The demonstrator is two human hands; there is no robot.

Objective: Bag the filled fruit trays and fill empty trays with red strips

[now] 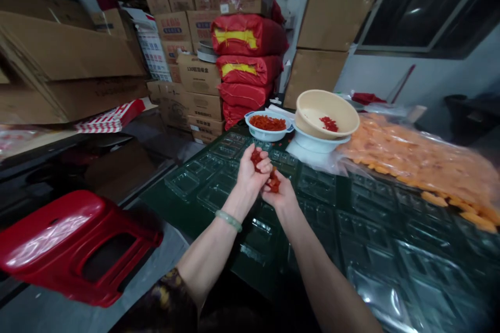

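Note:
My left hand (250, 170), with a pale green bangle on its wrist, is curled round a clump of small dark red pieces (256, 158). Just below and to its right, my right hand (280, 195) cups some orange-red pieces (274, 183); the two hands touch or overlap. What the pieces are is too small to tell. Beneath both hands lie clear plastic compartment trays (219, 190) spread over a dark green table. Beyond them stands a light blue bowl (267, 135) heaped with orange-red pieces (267, 123). Beside it, a beige basin (307, 120) holds a few red pieces (329, 124).
The beige basin rests on a pale blue one (320, 143). A clear bag of orange slices (414, 156) covers the right rear of the table (164, 199). A red stool (58, 234) stands left; red sacks (250, 70) and cartons (201, 75) are stacked behind.

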